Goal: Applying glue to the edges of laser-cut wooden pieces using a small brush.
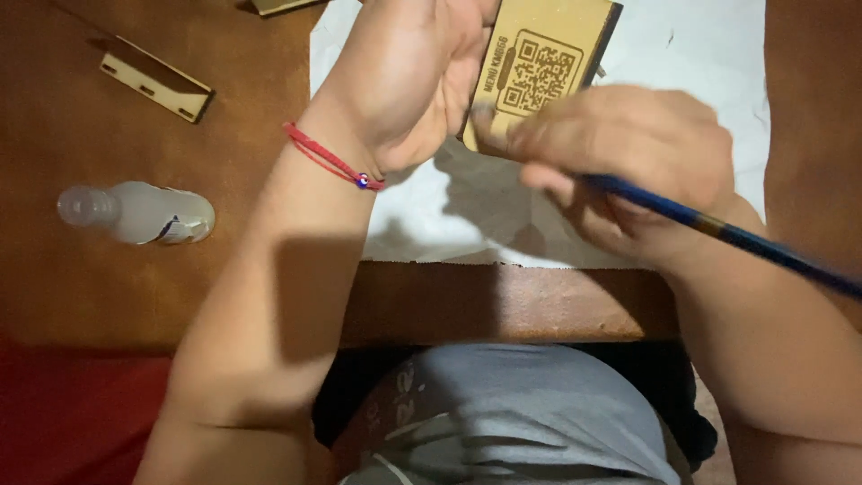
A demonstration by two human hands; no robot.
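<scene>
My left hand (409,76) grips a light wooden plaque (539,67) by its left edge, above a white paper sheet (700,54). The plaque bears an engraved square code pattern. A red string bracelet (328,157) circles my left wrist. My right hand (628,148) is blurred and holds a blue-handled brush (718,229). The handle points down to the right. The brush tip lies near the plaque's lower left corner, hidden behind my fingers.
A small whitish plastic bottle (135,213) lies on its side on the brown table (108,287) at the left. A notched wooden strip (154,79) rests at upper left, another wooden piece (278,5) at the top edge. The table's front edge is near my torso.
</scene>
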